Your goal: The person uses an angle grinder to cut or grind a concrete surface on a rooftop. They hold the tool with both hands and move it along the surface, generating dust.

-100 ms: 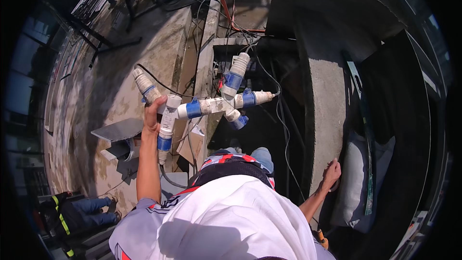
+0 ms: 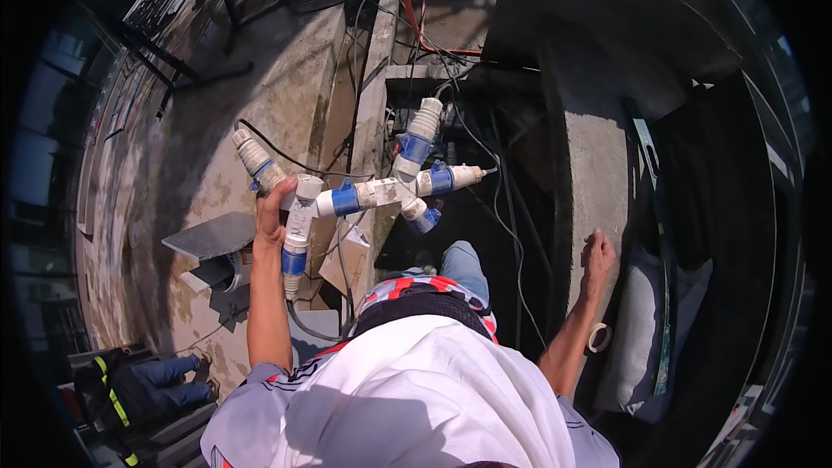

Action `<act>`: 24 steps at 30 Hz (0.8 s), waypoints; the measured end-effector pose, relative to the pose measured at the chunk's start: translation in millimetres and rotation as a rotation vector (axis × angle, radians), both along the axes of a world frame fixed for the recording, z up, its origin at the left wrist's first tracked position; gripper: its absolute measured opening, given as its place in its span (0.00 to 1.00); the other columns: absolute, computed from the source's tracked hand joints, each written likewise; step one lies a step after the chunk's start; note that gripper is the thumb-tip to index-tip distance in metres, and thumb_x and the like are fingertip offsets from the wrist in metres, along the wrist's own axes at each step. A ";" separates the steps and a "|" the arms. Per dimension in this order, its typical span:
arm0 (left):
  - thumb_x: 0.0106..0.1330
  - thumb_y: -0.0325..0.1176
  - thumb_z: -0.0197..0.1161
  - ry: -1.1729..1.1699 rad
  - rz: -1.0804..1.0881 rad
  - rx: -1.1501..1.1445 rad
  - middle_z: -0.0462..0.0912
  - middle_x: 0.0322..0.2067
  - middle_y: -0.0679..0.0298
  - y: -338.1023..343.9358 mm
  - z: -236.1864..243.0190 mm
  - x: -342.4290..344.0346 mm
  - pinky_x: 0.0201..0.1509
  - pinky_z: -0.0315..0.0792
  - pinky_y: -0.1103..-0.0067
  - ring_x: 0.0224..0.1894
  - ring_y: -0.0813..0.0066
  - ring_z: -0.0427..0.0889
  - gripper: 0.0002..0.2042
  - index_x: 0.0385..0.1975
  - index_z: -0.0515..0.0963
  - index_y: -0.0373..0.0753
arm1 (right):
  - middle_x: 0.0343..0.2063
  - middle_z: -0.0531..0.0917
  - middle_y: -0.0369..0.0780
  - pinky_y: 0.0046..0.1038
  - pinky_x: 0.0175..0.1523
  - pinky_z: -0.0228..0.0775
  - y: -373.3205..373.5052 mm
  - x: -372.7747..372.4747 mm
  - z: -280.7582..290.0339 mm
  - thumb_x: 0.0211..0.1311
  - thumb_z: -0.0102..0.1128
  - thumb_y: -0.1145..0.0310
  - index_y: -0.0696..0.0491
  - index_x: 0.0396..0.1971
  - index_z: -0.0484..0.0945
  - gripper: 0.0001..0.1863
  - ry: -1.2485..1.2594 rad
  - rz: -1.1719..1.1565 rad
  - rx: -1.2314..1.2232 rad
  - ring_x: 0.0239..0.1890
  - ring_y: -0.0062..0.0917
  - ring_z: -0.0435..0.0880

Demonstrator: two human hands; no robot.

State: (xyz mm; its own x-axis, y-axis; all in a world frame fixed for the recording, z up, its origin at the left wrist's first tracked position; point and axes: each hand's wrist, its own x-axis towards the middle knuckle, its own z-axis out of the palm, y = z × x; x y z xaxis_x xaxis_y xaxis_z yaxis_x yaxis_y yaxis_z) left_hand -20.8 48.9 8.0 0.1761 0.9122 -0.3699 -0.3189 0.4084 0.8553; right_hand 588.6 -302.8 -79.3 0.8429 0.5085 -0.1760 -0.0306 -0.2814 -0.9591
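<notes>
My left hand (image 2: 274,206) grips one end of a linked set of white-and-blue industrial plug splitters (image 2: 300,208), the thumb over its top. Plugged into this end are an upper-left connector (image 2: 254,154) and a lower connector (image 2: 295,262), each with a dark cable. To the right, the set continues into a second splitter (image 2: 379,192), with an upper plug (image 2: 420,134), a right-hand plug (image 2: 451,178) and a lower blue-ended socket (image 2: 422,217). My right hand (image 2: 598,258), fingers curled and with nothing visible in them, hovers over a concrete ledge (image 2: 596,169).
A roll of tape (image 2: 599,338) lies by my right wrist. Beyond it are a white sack (image 2: 631,338) and a long green-edged level (image 2: 650,152). Grey sheet offcuts (image 2: 212,237) and torn cardboard (image 2: 346,262) lie at left. A dark pit opens ahead. A person (image 2: 143,390) is at lower left.
My right hand has moved forward along the ledge, uncovering the tape roll. My left hand and the splitters have shifted slightly left. One of my knees shows further forward.
</notes>
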 end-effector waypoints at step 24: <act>0.45 0.39 0.78 0.694 0.167 -0.346 0.81 0.36 0.65 308.8 -202.2 67.2 0.43 0.72 0.79 0.36 0.74 0.79 0.27 0.46 0.81 0.35 | 0.58 0.88 0.60 0.49 0.67 0.80 1021.8 72.9 -566.9 0.50 0.77 0.23 0.65 0.58 0.85 0.56 -0.371 0.812 -0.781 0.64 0.55 0.87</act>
State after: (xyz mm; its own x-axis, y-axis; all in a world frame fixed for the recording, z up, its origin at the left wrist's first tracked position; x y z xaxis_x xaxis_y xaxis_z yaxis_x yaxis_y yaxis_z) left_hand 46.3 357.6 -194.2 -0.3281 0.7197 -0.6119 0.1604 0.6808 0.7147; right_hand 661.5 719.0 -646.2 0.3884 0.7811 -0.4889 0.6706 -0.6035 -0.4314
